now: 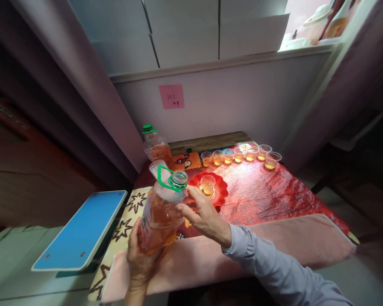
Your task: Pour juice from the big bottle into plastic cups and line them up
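– green-handled, that bottle (162, 221): where does it lie?
– between the hands, long axis slanting up and rightward, open neck just left of the red dish (224, 192) and the cup (207, 184) on it.
– and the hands?
– left hand (141, 261) wrapped round the lower body; right hand (207, 217) nearer the neck, thumb and fingers parted, forearm slanting in from the right; contact unclear.

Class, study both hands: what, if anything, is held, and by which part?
The open bottle, held by its lower body in the left hand. The right hand is at the bottle's upper side; whether it grips there cannot be told.
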`<state>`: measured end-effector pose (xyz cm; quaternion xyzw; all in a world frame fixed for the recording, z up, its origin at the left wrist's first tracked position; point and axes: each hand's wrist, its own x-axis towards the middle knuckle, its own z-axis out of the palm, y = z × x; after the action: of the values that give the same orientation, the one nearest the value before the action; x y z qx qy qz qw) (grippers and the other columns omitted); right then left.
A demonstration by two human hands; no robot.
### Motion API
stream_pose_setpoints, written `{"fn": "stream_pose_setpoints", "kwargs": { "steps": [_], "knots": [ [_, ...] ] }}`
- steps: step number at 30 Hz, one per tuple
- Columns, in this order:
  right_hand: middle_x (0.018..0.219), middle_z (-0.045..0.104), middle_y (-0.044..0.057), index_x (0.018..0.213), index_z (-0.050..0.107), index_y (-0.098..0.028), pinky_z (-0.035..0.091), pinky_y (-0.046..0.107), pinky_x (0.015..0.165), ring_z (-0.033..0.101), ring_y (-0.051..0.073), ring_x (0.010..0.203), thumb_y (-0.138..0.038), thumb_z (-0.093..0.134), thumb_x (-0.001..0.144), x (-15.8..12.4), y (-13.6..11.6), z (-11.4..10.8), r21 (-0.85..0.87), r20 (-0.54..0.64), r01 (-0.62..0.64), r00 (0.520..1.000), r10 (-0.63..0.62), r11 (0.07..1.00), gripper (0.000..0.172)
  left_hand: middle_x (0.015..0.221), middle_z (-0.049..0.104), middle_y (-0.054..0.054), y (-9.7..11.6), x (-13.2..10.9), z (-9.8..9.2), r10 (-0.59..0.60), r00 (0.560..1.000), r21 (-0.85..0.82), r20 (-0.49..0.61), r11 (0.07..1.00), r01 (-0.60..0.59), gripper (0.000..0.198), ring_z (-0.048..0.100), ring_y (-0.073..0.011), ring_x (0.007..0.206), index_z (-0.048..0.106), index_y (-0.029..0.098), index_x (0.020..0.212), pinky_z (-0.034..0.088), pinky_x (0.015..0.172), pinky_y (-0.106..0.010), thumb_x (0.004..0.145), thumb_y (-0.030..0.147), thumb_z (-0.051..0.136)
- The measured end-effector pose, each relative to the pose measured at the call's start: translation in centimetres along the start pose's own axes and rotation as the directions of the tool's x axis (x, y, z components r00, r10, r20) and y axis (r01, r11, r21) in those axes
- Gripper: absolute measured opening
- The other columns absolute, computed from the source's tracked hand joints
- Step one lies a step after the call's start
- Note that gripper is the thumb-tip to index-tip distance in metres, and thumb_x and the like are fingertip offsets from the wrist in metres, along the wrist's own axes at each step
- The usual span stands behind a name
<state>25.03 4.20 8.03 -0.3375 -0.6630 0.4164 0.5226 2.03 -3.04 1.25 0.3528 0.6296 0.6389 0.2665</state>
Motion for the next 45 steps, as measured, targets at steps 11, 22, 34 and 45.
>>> {"fn": "stream_pose_setpoints", "kwargs": {
  "steps": [11,22,34,45],
  "knots": [
    [0.115,0.085,0.012,0.117,0.082,-0.024,0.066,0.048,0.094,0.082,0.032,0.105,-0.056,0.074,0.100,1.4,5.7,-12.4,-0.509,-0.127,-0.026,0.991,-0.045,0.860,0.037,0.152,0.068,-0.022,-6.9,2.0,-2.2,0.558,0.809,0.398,0.187,0.710,-0.581,0.100,0.068,-0.0405,0.137,0.054,0.019,0.157,0.054,0.117,-0.055,0.074,0.064,0.090],
    [0.138,0.074,0.023,0.140,0.070,-0.015,0.055,0.051,0.108,0.072,0.040,0.125,-0.075,0.082,0.087,5.6,8.8,-12.7,-0.900,0.144,0.050,0.972,0.188,0.432,0.081,0.154,0.066,-0.021,-7.5,2.1,-2.5,0.588,0.780,0.440,0.213,0.655,-0.614,0.098,0.068,-0.0404,0.138,0.048,0.020,0.162,0.057,0.115,-0.055,0.079,0.057,0.086],
    [0.165,0.055,0.027,0.136,0.073,-0.017,0.025,0.074,0.128,0.054,0.047,0.147,-0.062,0.089,0.085,7.1,8.0,-9.7,-0.928,0.168,0.058,0.947,0.273,0.369,0.070,0.151,0.067,-0.020,-7.5,2.2,-2.5,0.460,0.876,0.419,0.148,0.773,-0.477,0.098,0.068,-0.0436,0.134,0.053,0.023,0.157,0.054,0.115,-0.063,0.073,0.062,0.087],
    [0.160,0.060,0.025,0.117,0.078,-0.016,0.029,0.074,0.128,0.059,0.045,0.145,-0.063,0.091,0.081,8.1,9.1,-10.3,-0.857,0.074,-0.058,0.970,0.233,0.513,0.060,0.151,0.065,-0.020,-7.0,2.6,-2.4,0.418,0.897,0.459,0.144,0.775,-0.434,0.099,0.067,-0.0438,0.134,0.053,0.022,0.154,0.054,0.115,-0.062,0.071,0.067,0.084]
  ]
}}
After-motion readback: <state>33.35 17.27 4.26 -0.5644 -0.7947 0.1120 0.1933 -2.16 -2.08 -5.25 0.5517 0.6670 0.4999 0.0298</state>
